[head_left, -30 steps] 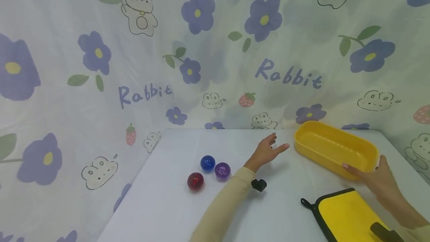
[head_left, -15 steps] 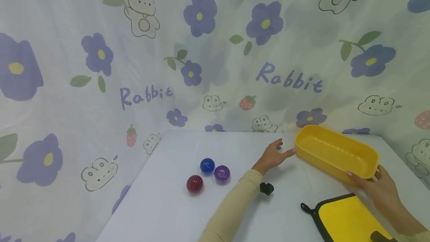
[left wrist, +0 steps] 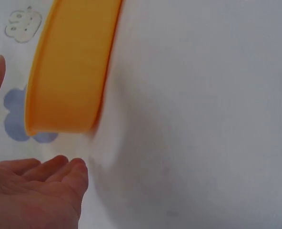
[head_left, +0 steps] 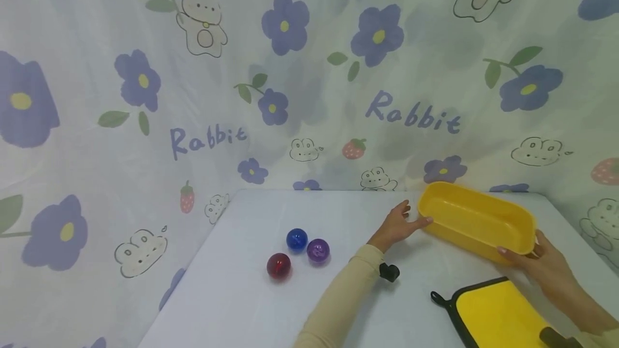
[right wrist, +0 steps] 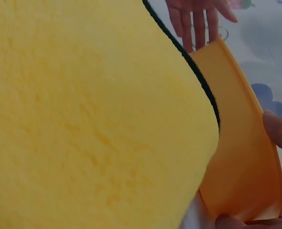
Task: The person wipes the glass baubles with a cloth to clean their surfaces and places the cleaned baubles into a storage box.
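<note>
A yellow oblong plastic tub (head_left: 459, 238) lies at the right back of the white table. My right hand (head_left: 544, 267) grips its right end, thumb on the near wall and fingers around the end. My left hand (head_left: 394, 228) is by the other end, its thumb spread from the fingers. In the left wrist view a gap separates the left hand's fingers (left wrist: 76, 174) from the tub (left wrist: 74, 67). A yellow pot holder (head_left: 498, 310) with black trim and a loop lies under my right forearm. It hides part of the tub in the right wrist view.
Three shiny balls sit left of my left forearm: a red ball (head_left: 279, 267), a blue ball (head_left: 297, 240) and a purple ball (head_left: 318, 251). A patterned curtain (head_left: 309, 95) with rabbits and flowers hangs behind the white table (head_left: 232, 294).
My left hand has moved right, up to the tub's left end. The tub has shifted slightly left with my right hand on it. The balls and pot holder stay in place.
</note>
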Motion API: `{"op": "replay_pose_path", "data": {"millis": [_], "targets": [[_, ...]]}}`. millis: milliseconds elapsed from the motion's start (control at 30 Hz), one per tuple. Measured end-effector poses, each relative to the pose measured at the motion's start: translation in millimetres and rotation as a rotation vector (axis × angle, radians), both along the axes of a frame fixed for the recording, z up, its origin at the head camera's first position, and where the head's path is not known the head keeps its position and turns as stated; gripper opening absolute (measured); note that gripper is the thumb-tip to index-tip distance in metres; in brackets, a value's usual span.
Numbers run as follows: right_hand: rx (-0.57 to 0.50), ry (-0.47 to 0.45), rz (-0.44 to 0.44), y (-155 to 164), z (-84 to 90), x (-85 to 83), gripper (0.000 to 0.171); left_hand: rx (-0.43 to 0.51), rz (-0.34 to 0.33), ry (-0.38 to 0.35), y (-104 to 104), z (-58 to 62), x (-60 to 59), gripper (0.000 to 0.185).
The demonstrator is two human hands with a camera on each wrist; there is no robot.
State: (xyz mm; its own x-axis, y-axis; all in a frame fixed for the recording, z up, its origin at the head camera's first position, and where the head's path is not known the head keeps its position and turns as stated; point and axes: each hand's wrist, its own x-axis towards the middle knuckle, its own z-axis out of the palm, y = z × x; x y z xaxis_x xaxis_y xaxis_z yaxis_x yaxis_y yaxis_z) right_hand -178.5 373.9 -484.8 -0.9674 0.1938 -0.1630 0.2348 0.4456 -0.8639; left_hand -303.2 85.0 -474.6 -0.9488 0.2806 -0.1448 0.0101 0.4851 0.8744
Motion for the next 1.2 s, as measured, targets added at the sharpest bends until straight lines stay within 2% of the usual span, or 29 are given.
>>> {"op": "replay_pose_path", "data": {"millis": [233,467,700,967,1200], "targets": [[0.073,-0.083,0.063,5,6.6,-3.9,0.116,-0.001,0.017,-0.016,7,-4.0,3.5,0.092],[0.116,-0.083,0.100,7,5.0,-6.9,0.114,0.081,-0.024,-0.006,6,-6.5,2.8,0.098],[0.158,-0.038,0.148,11,1.5,-10.2,0.110,0.209,-0.136,0.084,5,-8.0,5.2,0.065],[0.158,-0.014,0.169,10,-0.6,-11.9,0.109,0.174,-0.121,0.121,3,-8.6,10.7,0.066],[0.172,-0.015,0.199,2,4.8,-12.4,0.104,0.134,-0.105,0.148,-5,-9.7,11.5,0.061]]}}
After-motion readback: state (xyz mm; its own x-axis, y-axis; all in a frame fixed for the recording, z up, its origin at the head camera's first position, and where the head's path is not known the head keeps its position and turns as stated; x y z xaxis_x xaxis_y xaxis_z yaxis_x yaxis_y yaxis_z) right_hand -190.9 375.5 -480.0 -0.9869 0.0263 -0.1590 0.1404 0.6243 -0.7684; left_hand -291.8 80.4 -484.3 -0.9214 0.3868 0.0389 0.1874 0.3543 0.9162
